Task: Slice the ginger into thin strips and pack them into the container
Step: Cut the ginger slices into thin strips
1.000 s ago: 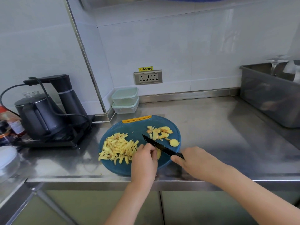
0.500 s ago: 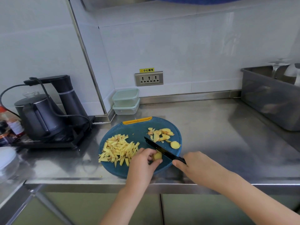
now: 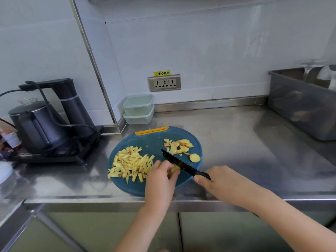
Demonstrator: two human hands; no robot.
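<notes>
A round blue cutting board (image 3: 149, 142) lies on the steel counter. On its left is a heap of pale yellow ginger strips (image 3: 131, 163). Several ginger slices (image 3: 179, 146) lie at its far right. My left hand (image 3: 161, 180) pinches a small ginger piece (image 3: 174, 169) against the board. My right hand (image 3: 227, 184) grips the handle of a black knife (image 3: 179, 163), whose blade rests just right of that piece. Two stacked clear containers with pale green lids (image 3: 138, 109) stand against the wall behind the board.
A black electric kettle (image 3: 40, 128) with its stand and cord sits at the left. A grey tub (image 3: 305, 104) holding glassware stands at the far right. A wall socket (image 3: 164, 82) is above the containers. The counter's front edge (image 3: 127, 199) runs just below the board.
My left hand turned and lifted its fingers, so the ginger piece it pinches now shows. The knife blade stays beside it, and my right hand barely shifted.
</notes>
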